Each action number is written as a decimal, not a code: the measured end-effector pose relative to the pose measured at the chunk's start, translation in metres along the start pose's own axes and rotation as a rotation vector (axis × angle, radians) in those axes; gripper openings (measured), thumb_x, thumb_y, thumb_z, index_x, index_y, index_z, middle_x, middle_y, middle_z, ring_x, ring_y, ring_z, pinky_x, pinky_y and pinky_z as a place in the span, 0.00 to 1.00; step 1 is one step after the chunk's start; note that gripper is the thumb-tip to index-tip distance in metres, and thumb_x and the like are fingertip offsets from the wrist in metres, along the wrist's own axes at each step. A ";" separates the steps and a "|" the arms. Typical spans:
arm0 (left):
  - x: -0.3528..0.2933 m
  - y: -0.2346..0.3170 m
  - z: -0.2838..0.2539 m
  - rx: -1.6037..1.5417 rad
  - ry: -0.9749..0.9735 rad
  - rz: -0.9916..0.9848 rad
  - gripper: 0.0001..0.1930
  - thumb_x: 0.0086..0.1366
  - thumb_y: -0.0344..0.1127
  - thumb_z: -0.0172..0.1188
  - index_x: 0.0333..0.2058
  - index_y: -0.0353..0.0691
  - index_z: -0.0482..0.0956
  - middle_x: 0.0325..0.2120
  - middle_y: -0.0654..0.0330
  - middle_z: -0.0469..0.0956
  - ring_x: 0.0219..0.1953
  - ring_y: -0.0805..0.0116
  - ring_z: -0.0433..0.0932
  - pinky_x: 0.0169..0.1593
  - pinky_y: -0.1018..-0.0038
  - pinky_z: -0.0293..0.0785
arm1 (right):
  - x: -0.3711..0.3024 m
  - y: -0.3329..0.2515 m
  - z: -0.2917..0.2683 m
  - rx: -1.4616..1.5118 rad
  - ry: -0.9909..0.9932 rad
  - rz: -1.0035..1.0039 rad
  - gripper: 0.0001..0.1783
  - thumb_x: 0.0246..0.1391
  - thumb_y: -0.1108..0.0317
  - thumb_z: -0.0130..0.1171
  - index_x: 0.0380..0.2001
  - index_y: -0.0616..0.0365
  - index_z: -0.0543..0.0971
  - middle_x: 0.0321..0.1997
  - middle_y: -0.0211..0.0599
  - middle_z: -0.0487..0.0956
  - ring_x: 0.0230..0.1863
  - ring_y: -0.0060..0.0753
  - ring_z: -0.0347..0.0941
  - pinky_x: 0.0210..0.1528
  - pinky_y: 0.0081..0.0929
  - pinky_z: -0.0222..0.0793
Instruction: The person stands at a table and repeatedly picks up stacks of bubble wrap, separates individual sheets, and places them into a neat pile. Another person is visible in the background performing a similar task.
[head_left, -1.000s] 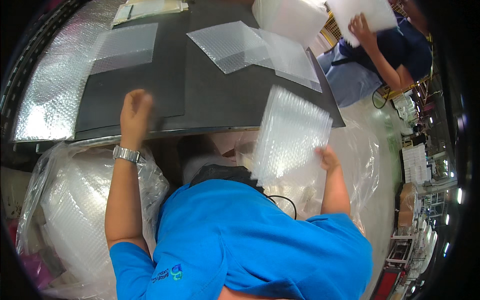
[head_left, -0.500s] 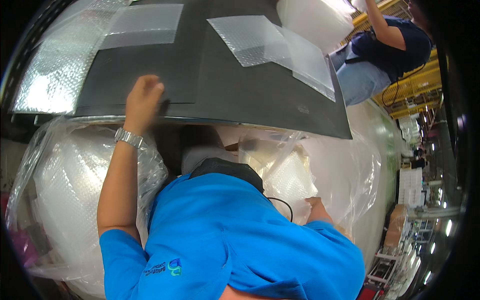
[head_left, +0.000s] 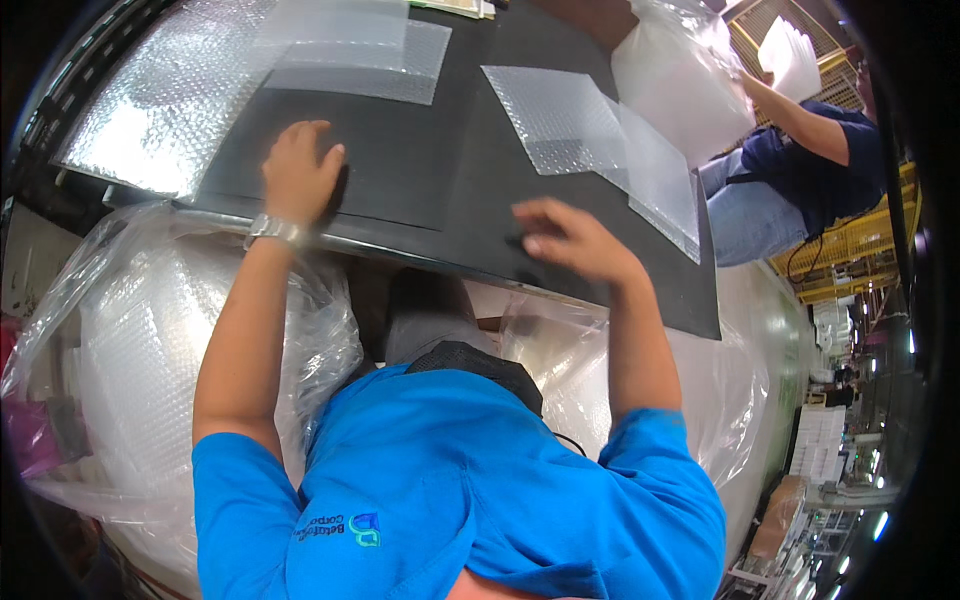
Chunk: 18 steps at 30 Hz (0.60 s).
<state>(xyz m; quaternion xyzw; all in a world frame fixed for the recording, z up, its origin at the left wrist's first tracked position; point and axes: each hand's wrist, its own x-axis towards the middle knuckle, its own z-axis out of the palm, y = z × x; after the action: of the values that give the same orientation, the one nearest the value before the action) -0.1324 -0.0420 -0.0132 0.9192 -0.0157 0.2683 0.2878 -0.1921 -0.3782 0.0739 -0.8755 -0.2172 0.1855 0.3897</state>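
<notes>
My left hand (head_left: 300, 175) is over the near left part of the dark table (head_left: 450, 190), fingers spread and nothing in it. Over the table's near edge, right of the middle, is my right hand (head_left: 575, 240), slightly blurred, empty, with thumb and fingers apart. A shiny bubble-wrap sheet (head_left: 165, 110) covers the table's left end. Overlapping clear bubble-wrap pieces (head_left: 365, 75) lie beyond my left hand. Beyond my right hand lie another bubble-wrap piece (head_left: 550, 120) and a clear one (head_left: 660, 185) partly under or over it; I cannot tell which.
Below the near edge stand a large clear plastic bag (head_left: 150, 330) of bubble wrap at left and another bag (head_left: 560, 370) at right. A co-worker (head_left: 840, 150) at far right handles white sheets (head_left: 790, 60) beside a bulky white bag (head_left: 680, 90). Papers (head_left: 455, 8) lie at the back.
My right hand has come up from the right-hand bag to above the table, with nothing in it. My left hand's fingers have spread. The whole view has shifted a little.
</notes>
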 end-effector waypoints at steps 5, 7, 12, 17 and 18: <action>0.000 0.006 0.003 -0.036 0.034 0.012 0.15 0.55 0.40 0.53 0.40 0.42 0.73 0.41 0.55 0.72 0.46 0.57 0.69 0.47 0.63 0.64 | 0.161 0.017 0.008 0.044 0.436 -0.039 0.36 0.44 0.51 0.59 0.54 0.55 0.62 0.53 0.50 0.65 0.56 0.46 0.60 0.56 0.37 0.55; 0.001 0.007 0.003 -0.015 0.064 0.032 0.14 0.54 0.40 0.54 0.38 0.42 0.73 0.38 0.56 0.74 0.42 0.57 0.71 0.45 0.66 0.66 | 0.208 0.020 0.011 0.031 0.581 0.134 0.41 0.43 0.45 0.57 0.56 0.54 0.59 0.55 0.51 0.63 0.58 0.49 0.58 0.59 0.43 0.49; -0.001 0.007 0.001 0.012 0.021 -0.024 0.13 0.54 0.40 0.54 0.38 0.44 0.73 0.39 0.58 0.73 0.43 0.59 0.70 0.47 0.64 0.62 | 0.242 0.007 0.035 -0.380 0.634 0.313 0.46 0.41 0.36 0.52 0.59 0.52 0.55 0.60 0.52 0.57 0.64 0.51 0.47 0.62 0.56 0.33; -0.001 0.011 0.000 0.021 0.005 -0.035 0.13 0.55 0.40 0.53 0.38 0.44 0.73 0.39 0.59 0.72 0.43 0.60 0.70 0.48 0.63 0.60 | 0.236 0.025 0.033 -0.265 0.753 0.160 0.42 0.43 0.40 0.53 0.57 0.53 0.58 0.56 0.50 0.63 0.60 0.48 0.55 0.59 0.57 0.37; -0.003 0.010 0.000 0.006 -0.004 -0.047 0.13 0.55 0.41 0.53 0.38 0.45 0.73 0.39 0.59 0.72 0.43 0.60 0.70 0.48 0.63 0.60 | 0.237 0.032 0.036 -0.273 0.795 0.127 0.38 0.45 0.43 0.54 0.55 0.53 0.60 0.54 0.49 0.66 0.58 0.46 0.59 0.59 0.54 0.42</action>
<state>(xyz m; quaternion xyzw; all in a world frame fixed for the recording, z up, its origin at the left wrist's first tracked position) -0.1368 -0.0510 -0.0091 0.9207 0.0061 0.2599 0.2910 -0.0040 -0.2517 -0.0100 -0.9342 -0.0183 -0.1733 0.3113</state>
